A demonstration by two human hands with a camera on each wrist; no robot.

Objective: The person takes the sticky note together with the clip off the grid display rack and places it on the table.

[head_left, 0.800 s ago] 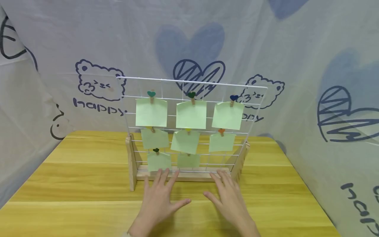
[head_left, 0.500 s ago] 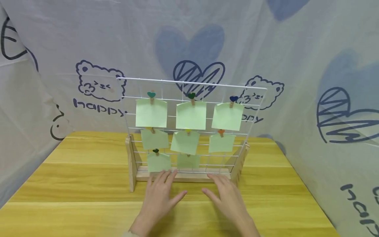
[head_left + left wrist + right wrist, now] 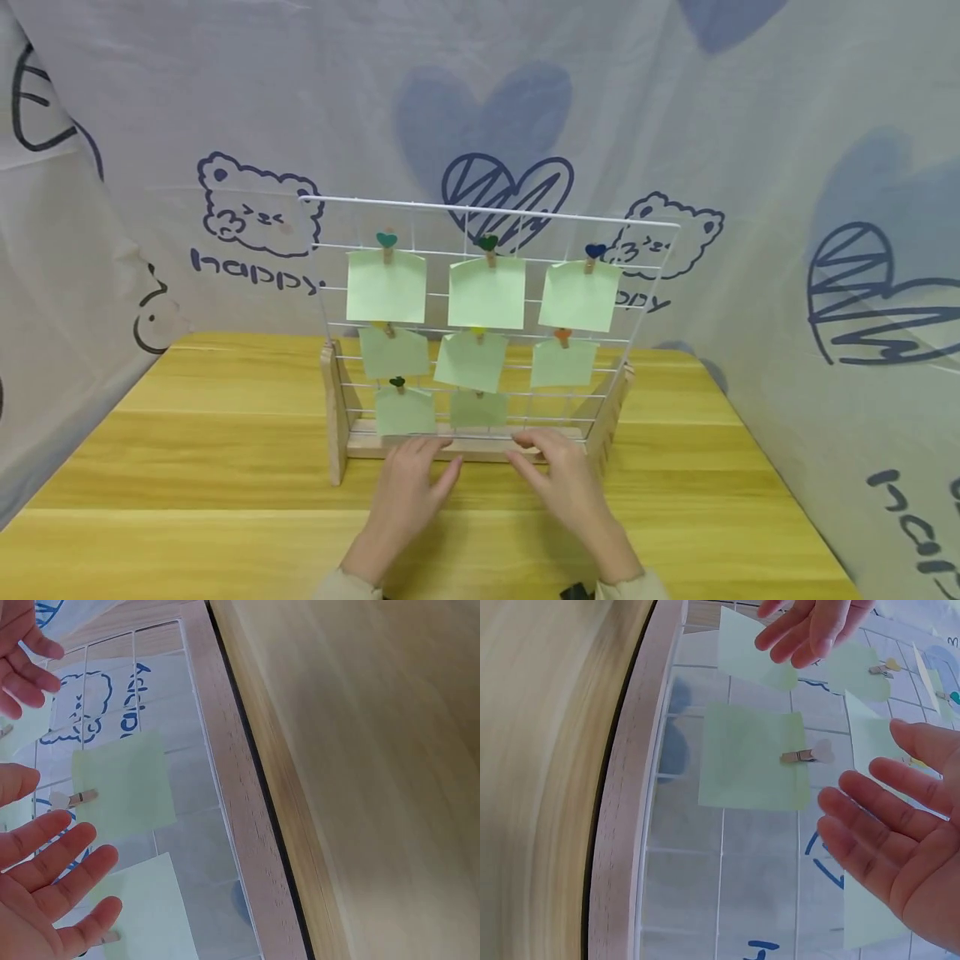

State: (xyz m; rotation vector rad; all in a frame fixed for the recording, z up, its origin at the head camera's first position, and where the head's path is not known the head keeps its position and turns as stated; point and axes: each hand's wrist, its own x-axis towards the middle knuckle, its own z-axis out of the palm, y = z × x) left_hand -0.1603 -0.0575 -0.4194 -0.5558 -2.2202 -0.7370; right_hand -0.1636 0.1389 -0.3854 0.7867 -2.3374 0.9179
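Observation:
A white wire grid [image 3: 487, 209] stands upright in a wooden base [image 3: 487, 450]. Pale green paper notes hang on it in rows, such as the top left note [image 3: 386, 287] and the bottom middle note [image 3: 478, 410], held by small wooden clips with coloured hearts, one teal clip [image 3: 386, 242] among them. In front of the base, my left hand [image 3: 408, 492] hovers with relaxed, slightly bent fingers and nothing in it. Facing it, my right hand [image 3: 566, 483] is likewise bare, fingers loosely bent. In the right wrist view, a white heart clip [image 3: 810, 754] pinches the bottom middle note.
The wood-grain table [image 3: 225, 467] extends on both sides of the rack. Behind and to the right hangs a pale curtain [image 3: 750, 100] printed with blue hearts and bear faces. A dark object [image 3: 576, 592] shows by the right sleeve [image 3: 633, 587].
Both hands have drawn back slightly toward the body and turned inward, their spread fingers now bent and closer together. Both sleeves have come into view. The rack and notes stay put.

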